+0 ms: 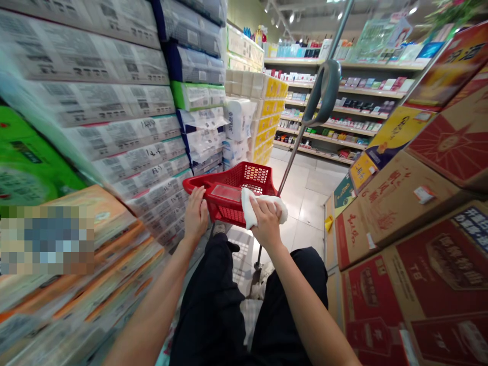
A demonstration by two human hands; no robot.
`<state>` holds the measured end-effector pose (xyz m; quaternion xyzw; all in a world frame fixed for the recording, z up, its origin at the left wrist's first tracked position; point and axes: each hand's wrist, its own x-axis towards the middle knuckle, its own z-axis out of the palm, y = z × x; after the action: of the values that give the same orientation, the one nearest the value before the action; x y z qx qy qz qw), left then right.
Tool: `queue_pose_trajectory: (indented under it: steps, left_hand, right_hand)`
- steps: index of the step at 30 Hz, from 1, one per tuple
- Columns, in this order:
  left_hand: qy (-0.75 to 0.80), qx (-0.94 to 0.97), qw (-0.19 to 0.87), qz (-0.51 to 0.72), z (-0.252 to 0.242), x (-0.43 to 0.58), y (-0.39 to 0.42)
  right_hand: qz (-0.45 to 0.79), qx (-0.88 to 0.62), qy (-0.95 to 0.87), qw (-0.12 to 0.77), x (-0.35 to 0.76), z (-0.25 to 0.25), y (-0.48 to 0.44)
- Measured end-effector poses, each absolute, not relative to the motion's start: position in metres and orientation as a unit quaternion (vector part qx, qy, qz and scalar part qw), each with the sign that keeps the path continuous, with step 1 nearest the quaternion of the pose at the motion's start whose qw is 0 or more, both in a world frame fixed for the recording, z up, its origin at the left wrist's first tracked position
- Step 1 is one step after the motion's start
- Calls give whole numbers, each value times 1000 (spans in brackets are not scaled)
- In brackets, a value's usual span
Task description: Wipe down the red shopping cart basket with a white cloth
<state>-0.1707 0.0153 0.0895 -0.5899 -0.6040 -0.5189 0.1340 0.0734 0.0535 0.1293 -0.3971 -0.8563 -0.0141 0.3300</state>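
Shop aisle: person stands between tall stacks of goods, and the head camera looks down to both hands.
Right hand (pixel 267 221): fingers are closed down on a white cloth (pixel 280 208), and press it on the red basket (pixel 244 178).
Left hand (pixel 196 213): fingers curve over the basket rim; I cannot tell if the grip is firm.
Basket: it stands in front of the legs, on a metal pole (pixel 293 157) with a loop handle (pixel 324 91).
Progress: cloth touches only the near part of basket; the far wall has no cloth on it.
Around: toilet paper packs (pixel 114 101) on left, cardboard cartons (pixel 412 218) on right, tiled floor (pixel 308 203) ahead.
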Motion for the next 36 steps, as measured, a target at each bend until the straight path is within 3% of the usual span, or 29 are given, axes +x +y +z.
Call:
queue_pose_trajectory:
  steps: [4,8,12,18,28,32,36]
  left_hand:
    - [-639,-613,183,-426,100,-156,2]
    - [-564,-745,163,-318,107,-129,-4]
    - [-559,-738,146,-349,100,-112,0]
    - [-560,-721,147,-382,98,-108,4]
    - [-554,-703,117,-430,94,-109,9]
    - [-556,-698,109,-438,95,-108,6]
    - [-563,-695,110,-433,97,-112,5]
  right_hand:
    - [-9,-400,-853,336,73,129,53]
    - [-24,-450,-829,331,58,134,41]
    - [-52,-473,-811,340,36,128,24]
    - [-77,-349,-849,390,82,97,35]
    - [172,-345,-785,485,128,103,93]
    - [91,-372,-771,510,108,83,59]
    - [-24,-390,-825,408,79,90,31]
